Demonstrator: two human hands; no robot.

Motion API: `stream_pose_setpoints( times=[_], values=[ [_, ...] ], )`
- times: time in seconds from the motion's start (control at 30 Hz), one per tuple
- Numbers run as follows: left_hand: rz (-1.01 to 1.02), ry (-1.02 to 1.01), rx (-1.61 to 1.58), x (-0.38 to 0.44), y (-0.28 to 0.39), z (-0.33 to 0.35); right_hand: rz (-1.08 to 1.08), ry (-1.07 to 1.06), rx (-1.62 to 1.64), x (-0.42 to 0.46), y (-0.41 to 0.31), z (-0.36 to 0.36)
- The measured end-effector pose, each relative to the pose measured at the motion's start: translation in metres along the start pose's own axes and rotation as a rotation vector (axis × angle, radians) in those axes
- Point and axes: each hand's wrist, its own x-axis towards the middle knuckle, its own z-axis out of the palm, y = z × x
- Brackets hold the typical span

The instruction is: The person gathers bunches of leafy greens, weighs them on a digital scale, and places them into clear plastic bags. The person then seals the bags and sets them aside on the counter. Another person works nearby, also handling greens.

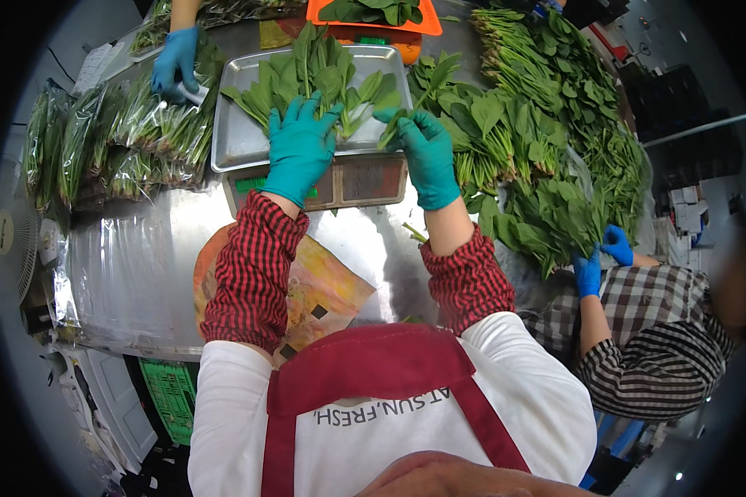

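Observation:
My left hand point(301, 149), in a teal glove, lies with its fingers spread over the stem ends of a bunch of leafy greens point(311, 71), possibly spinach. The bunch rests in a shallow metal tray point(233, 140). Under the tray sits a weighing scale point(373, 180) with a green lit display, partly covered by my left hand. At the tray's right edge, my right hand point(432, 155), gloved alike, pinches a small leafy sprig point(391, 129) between thumb and fingers. Just right of that hand, loose greens point(485, 118) are heaped on the metal table point(348, 239).
Bagged greens point(161, 124) are stacked at left, where another person's blue-gloved hand point(177, 62) holds something white. A second scale carries an orange tray point(432, 18) at the back. At right, a co-worker's blue-gloved hands point(597, 261) touch the heap. Plastic bags point(124, 273) lie front left.

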Motion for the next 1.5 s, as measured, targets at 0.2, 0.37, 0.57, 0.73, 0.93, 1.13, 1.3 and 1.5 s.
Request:
stream_pose_setpoints(
  times=[0.2,0.37,0.57,0.73,0.93,1.13,1.3,1.5],
  values=[
    [-0.001,0.026,-0.017,-0.002,-0.002,0.005,0.279,-0.001,-0.565,0.057,0.008,0.01],
    [0.003,0.013,0.005,-0.003,-0.005,0.005,0.314,-0.086,-1.397,0.088,0.026,0.033],
    [-0.062,0.152,-0.248,-0.004,-0.007,0.009,0.431,-0.194,-0.816,0.084,0.015,0.025],
    [-0.062,0.176,-0.233,-0.005,-0.004,0.013,0.13,0.1,-0.614,0.07,0.037,0.018],
    [-0.035,0.167,-0.163,-0.005,-0.006,0.014,0.076,0.009,-0.91,0.065,0.04,0.032],
    [-0.023,0.155,-0.14,-0.005,-0.006,0.013,0.117,0.011,-1.05,0.068,0.028,0.041],
    [-0.026,0.125,-0.179,-0.003,-0.003,0.007,0.085,0.08,-0.13,0.064,0.043,0.021],
    [0.194,0.076,-0.169,0.013,0.016,-0.008,0.233,0.042,-0.057,0.057,0.041,0.021]
  ],
)
